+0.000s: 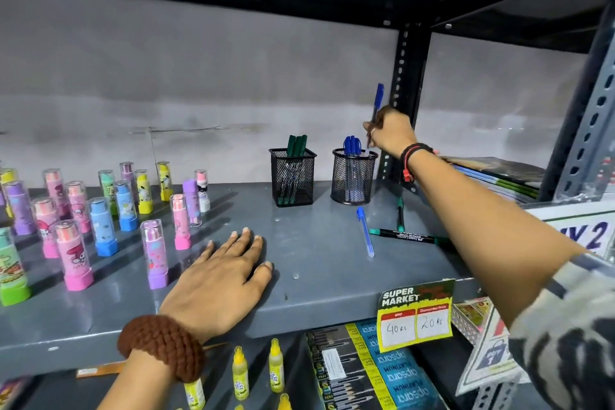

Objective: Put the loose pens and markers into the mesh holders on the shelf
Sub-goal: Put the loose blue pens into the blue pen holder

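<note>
"SUPER MARKET", "40 Rs", "20 Rs" are read on the price tag (416, 314). A blue pen (377, 101) is gripped near-upright by the right hand (391, 133) above the round holder (353, 180); the left hand (219, 276) is laid flat, open, on the shelf (316, 250).

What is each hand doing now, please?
Left hand: open, flat on the grey metal shelf.
Right hand: closed on a blue plastic pen.
</note>
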A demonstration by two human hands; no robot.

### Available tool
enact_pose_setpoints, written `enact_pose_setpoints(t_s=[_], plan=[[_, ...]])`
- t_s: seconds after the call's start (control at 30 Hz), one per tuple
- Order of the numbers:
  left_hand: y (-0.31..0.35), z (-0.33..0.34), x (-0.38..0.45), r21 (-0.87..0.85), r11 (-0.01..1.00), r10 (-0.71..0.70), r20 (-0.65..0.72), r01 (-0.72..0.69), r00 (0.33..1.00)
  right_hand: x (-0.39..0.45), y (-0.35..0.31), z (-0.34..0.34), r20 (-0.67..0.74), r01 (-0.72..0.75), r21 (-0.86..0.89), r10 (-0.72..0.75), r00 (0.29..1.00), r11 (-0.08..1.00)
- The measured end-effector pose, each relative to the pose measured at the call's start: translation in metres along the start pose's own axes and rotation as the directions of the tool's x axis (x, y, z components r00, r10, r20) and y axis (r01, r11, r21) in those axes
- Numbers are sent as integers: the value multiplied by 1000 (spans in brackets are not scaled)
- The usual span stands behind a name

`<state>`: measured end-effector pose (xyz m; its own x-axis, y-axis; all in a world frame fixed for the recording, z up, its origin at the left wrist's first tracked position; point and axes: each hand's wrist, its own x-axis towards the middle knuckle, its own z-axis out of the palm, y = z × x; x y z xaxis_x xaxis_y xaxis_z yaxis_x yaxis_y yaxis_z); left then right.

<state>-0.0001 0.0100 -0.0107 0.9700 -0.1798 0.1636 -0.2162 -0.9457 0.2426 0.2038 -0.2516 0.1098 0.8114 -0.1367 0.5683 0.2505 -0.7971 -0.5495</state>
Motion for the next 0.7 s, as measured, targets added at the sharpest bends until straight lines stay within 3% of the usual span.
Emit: enact_pose_setpoints(t_s=[0.13, 0.27, 0.5, 0.6, 0.7], plan=[[-2, -1, 0, -20, 1000, 4, -2, -4, 1000, -8, 5, 10, 34, -62, -160, 68, 997, 985], [-3, 0, 2, -30, 1000, 3, -6, -4, 1000, -11, 8, 13, 22, -126, -143, 130, 991, 982], [-3, 1, 4, -24, 1000, 0, -7, 0, 1000, -26, 3, -9, -58, -100, -132, 93, 994, 986], [-3, 2, 4, -13, 1000, -4, -5, 4, 1000, -41, 2, -15, 154, -84, -253, 126, 980, 964], [-2, 2, 4, -2, 1000, -6, -2, 6, 1000, -64, 0, -12, 436, -26, -391, 210, 875, 920]])
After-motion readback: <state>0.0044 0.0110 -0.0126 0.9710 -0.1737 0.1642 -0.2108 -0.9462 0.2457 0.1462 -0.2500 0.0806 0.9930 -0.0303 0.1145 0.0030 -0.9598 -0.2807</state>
